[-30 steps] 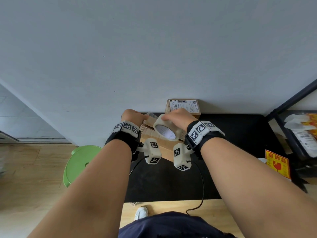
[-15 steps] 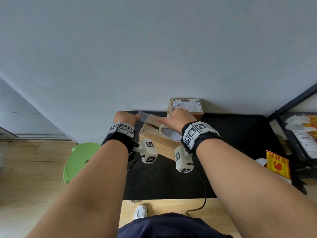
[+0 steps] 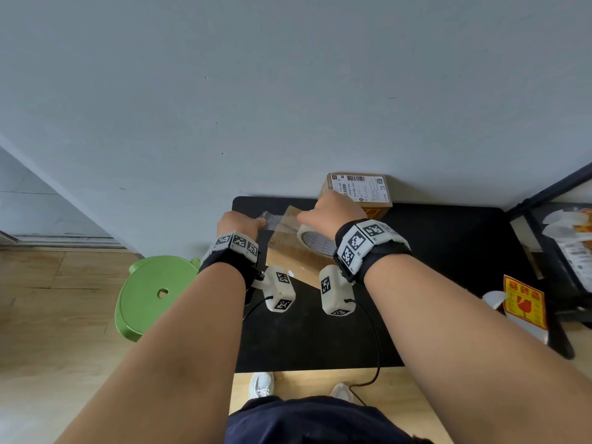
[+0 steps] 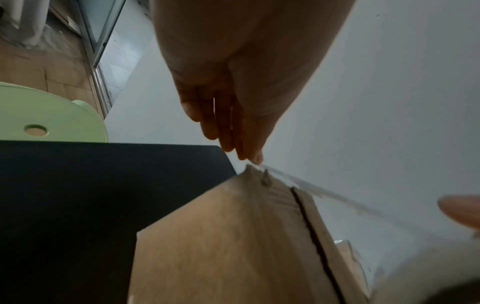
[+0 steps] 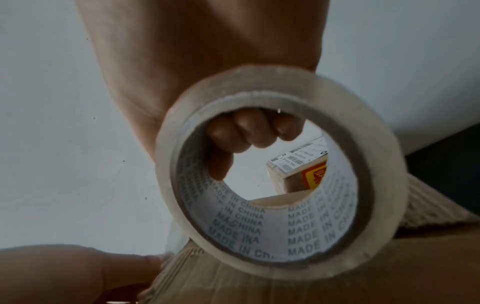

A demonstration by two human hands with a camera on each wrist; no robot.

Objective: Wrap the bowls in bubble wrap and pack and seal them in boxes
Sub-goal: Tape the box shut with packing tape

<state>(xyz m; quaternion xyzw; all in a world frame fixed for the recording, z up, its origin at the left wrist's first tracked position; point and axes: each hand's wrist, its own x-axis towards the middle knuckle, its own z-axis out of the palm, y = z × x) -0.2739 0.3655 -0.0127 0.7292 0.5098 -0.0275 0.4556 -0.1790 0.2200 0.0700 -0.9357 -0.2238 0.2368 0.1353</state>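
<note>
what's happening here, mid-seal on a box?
Yes. A person is taping a cardboard box shut on the black table. The right hand grips the roll of clear tape, fingers hooked through its core. The left hand holds the free tape end out past the box's left edge. A strip spans between them just above the top seam, not yet pressed down. A second, labelled box sits against the wall.

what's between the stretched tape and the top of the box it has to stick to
Nothing visible. The tape strip spans from the left hand to the roll in the right hand, just above the box. The flap seam beneath is bare.
</note>
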